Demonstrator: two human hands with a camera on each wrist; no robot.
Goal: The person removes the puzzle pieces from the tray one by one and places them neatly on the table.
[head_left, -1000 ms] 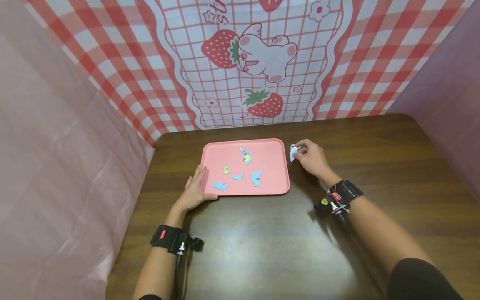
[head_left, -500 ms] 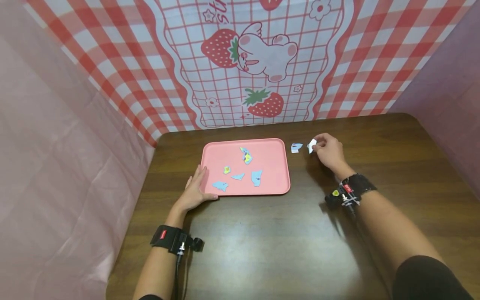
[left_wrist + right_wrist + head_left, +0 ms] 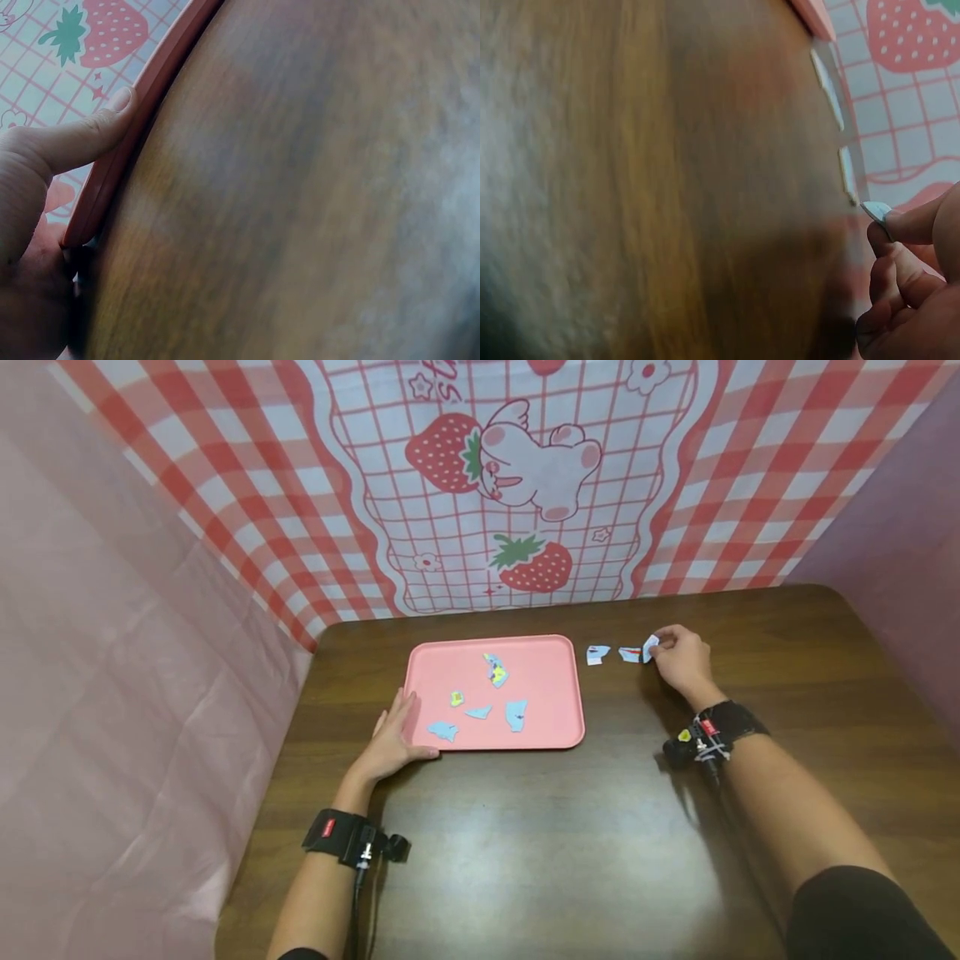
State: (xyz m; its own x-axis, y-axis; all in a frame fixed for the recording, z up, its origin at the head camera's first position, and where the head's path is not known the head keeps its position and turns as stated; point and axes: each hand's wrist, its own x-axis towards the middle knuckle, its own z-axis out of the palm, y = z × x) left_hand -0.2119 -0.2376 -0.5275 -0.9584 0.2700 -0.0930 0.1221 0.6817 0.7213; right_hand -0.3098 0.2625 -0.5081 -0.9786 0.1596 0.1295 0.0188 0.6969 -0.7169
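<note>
My left hand [image 3: 386, 745] rests on the front left corner of a pink tray [image 3: 551, 693], its fingers straight at the left rim. In the left wrist view the thumb [image 3: 94, 135] lies against the rim. Beyond the tray's right side, my right hand [image 3: 684, 662] pinches a light blue puzzle piece [image 3: 650, 648] between thumb and fingertips, close over the table. Just left of it lies a piece with a red mark [image 3: 630, 655], and farther left a piece with a white corner [image 3: 597, 654]. The right wrist view shows the pinched piece [image 3: 877, 211] edge-on.
Several irregular pieces lie apart in the tray, among them a yellow-and-blue piece [image 3: 496, 670], a small yellow piece [image 3: 457, 698] and a pale blue piece [image 3: 516, 715]. The brown wooden table [image 3: 480, 835] ends at a strawberry-patterned cloth [image 3: 487, 477] behind.
My right hand has moved right along the table's back. It has let go of two pieces in a row beside the tray and now pinches another. The left hand has stayed at the tray corner.
</note>
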